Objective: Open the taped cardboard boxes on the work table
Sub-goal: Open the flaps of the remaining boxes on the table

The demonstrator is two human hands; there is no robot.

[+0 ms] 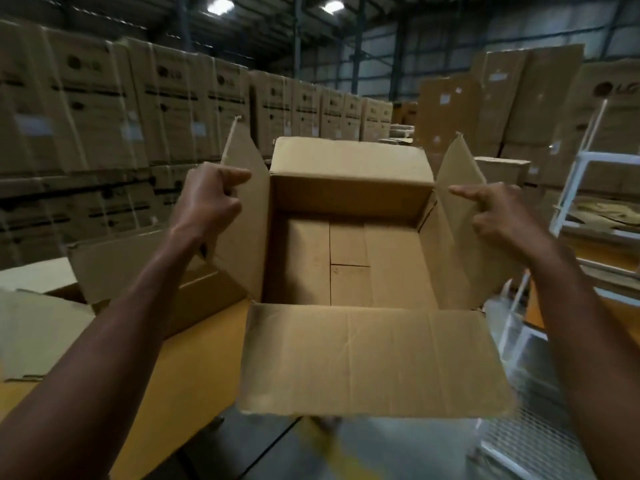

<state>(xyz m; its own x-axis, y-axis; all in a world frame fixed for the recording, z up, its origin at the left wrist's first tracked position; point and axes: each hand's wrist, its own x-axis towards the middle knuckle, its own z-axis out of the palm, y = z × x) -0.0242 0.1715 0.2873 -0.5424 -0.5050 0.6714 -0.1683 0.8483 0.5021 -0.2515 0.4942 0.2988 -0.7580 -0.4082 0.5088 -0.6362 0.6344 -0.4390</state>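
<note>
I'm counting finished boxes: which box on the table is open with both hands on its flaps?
The centre box: left hand and right hand grip its upright side flaps. The box at left goes untouched.

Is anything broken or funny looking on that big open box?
Nothing looks broken. The open box is empty, and its near flap is only creased. The left hand and right hand hold the side flaps up.

Site: warehouse or storage hall. Evidence: rows of tall printed cartons (104, 109) stacked in tiers and film-wrapped, running back along the left and filling the right side; high steel-framed roof (284, 15) with overhead lamps (220, 4); white metal rack (588, 188); yellow surface (180, 368) carrying opened cardboard boxes (349, 258).
</note>
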